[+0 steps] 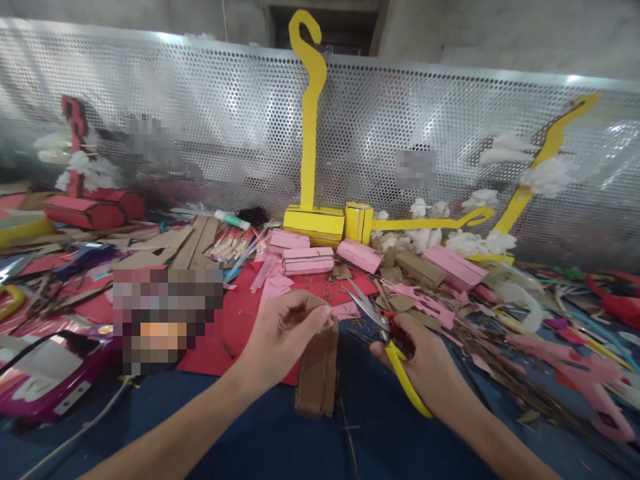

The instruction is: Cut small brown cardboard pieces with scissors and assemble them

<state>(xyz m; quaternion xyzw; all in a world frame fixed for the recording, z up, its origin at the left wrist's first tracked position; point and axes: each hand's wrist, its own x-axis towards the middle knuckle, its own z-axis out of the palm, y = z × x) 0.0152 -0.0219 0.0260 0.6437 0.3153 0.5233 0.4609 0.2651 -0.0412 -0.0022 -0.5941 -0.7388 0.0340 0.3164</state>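
Observation:
In the middle, my left hand is closed, thumb against fingers, at the upper end of a brown folded cardboard piece. The cardboard extends down below the fingertips, towards me. To the right, my right hand grips a pair of scissors with yellow and red handles. The scissor blades are parted and point up and left, a short way from my left fingertips and apart from the cardboard. Beyond my hands lie small pink paper-covered boxes on a red sheet.
A yellow hook-topped stand rises at the back before a perforated metal panel. A pink glue gun lies right among scraps. White paper flowers are on a tilted yellow stand. A purple case sits left; part there is blurred.

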